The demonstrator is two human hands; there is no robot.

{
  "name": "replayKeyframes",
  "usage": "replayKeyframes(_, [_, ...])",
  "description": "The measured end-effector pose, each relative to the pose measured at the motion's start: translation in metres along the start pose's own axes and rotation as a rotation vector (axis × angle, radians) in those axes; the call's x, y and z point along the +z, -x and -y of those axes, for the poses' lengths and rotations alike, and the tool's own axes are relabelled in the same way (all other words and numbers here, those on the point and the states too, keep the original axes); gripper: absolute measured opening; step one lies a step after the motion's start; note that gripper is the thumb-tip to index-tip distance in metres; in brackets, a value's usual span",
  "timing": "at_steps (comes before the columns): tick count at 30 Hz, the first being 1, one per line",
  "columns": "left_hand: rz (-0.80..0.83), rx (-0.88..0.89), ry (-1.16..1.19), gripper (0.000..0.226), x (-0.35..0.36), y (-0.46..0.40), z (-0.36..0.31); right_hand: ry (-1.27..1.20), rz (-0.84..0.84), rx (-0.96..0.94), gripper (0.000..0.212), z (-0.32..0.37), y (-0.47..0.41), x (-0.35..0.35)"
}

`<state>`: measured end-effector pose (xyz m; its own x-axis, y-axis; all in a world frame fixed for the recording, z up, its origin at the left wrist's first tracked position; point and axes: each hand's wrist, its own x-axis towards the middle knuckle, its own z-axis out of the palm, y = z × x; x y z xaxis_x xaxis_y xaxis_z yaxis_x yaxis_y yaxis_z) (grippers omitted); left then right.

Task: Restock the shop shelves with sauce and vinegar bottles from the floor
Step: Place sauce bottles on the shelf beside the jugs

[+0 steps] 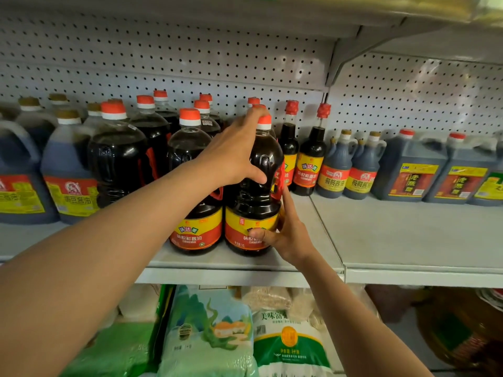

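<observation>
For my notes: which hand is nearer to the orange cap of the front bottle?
Left. The left hand grips the front bottle beside its orange cap; the right hand touches its label, lower.

Green rice bags (209, 333) stacked on lower shelf; white pegboard (190, 63) behind; woven basket (460, 330) lower right.
</observation>
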<state>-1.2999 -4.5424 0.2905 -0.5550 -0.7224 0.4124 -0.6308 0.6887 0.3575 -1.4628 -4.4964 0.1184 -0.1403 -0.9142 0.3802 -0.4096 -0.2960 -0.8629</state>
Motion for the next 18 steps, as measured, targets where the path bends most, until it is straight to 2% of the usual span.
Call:
replayKeyframes(8, [0.003,-0.010,0.019,0.119,0.001,0.004,-0.003,0.024,-0.006,0.023,0.117,0.000,0.006,0.001])
replayKeyframes(13, [-0.004,-0.042,0.001,0.125,0.004,0.017,-0.011,0.118,-0.010,0.085,0.114,0.023,0.016,0.002])
replayKeyframes(18, [-0.119,-0.066,-0.131,0.121,0.017,0.043,-0.021,0.272,-0.034,0.167,0.112,0.041,0.034,-0.011])
